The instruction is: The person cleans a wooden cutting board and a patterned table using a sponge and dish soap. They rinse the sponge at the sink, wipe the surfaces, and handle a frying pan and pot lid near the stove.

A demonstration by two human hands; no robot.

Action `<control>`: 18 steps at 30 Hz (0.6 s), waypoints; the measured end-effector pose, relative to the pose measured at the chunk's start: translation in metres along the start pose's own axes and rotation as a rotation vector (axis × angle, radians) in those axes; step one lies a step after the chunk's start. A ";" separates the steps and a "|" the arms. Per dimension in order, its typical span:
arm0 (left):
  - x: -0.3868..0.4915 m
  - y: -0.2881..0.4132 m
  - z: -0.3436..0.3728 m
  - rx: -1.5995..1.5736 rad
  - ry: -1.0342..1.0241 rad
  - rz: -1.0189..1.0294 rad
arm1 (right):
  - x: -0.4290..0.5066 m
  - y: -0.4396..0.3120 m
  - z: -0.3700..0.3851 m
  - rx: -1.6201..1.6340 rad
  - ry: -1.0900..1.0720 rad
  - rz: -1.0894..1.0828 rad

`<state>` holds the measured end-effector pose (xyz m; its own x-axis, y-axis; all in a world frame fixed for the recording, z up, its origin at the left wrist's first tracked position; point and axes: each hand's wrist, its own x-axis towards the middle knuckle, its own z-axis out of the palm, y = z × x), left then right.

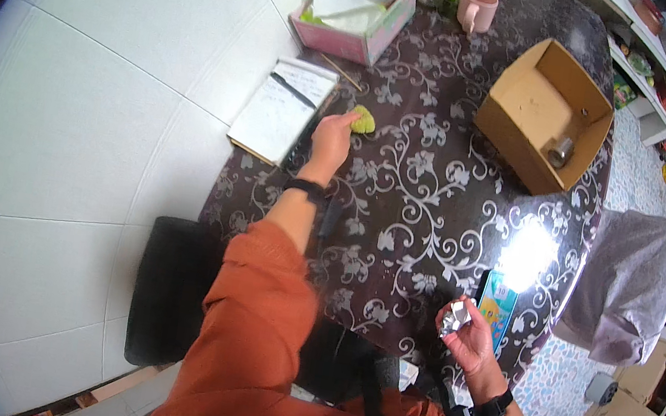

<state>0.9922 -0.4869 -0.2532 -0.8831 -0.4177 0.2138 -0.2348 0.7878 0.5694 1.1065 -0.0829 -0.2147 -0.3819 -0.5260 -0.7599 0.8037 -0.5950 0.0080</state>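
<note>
My left hand (331, 140) reaches far over the dark floral-patterned tabletop (399, 198), its fingertips on a small yellow-green piece that looks like a sponge (363, 120). Just left of that hand lies an open notebook (276, 115) with handwriting and a black pen (292, 90) across it. Near the table's front right edge, my right hand (470, 337) is raised with crumpled silvery foil (456, 319) in its fingers. Beside it lies a teal, lit-screened phone (500, 297). A dark, slim object (330, 217) rests by my left wrist; its kind is unclear.
An open cardboard box (544, 110) at the right holds a small glass jar (560, 151). At the back stand a pink box (338, 43) with plastic bags and a pink mug (477, 10). A thin stick (340, 71) lies near the notebook. A covered chair (631, 285) stands at the right.
</note>
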 end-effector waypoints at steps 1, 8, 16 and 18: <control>-0.005 0.001 0.012 -0.102 0.049 -0.051 | -0.001 0.000 -0.003 -0.005 -0.002 0.008; -0.177 0.065 0.027 -0.410 -0.289 0.227 | 0.003 -0.002 0.005 0.096 -0.035 0.030; -0.171 -0.028 -0.093 -0.414 0.285 -0.194 | 0.003 -0.001 0.006 0.041 -0.031 0.033; -0.146 -0.082 -0.129 0.079 0.277 -0.416 | 0.003 -0.002 0.000 0.070 -0.009 0.037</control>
<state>1.1930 -0.5488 -0.2282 -0.5701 -0.7993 0.1903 -0.5830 0.5567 0.5917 1.1041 -0.0831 -0.2171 -0.3567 -0.5541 -0.7522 0.7836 -0.6158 0.0820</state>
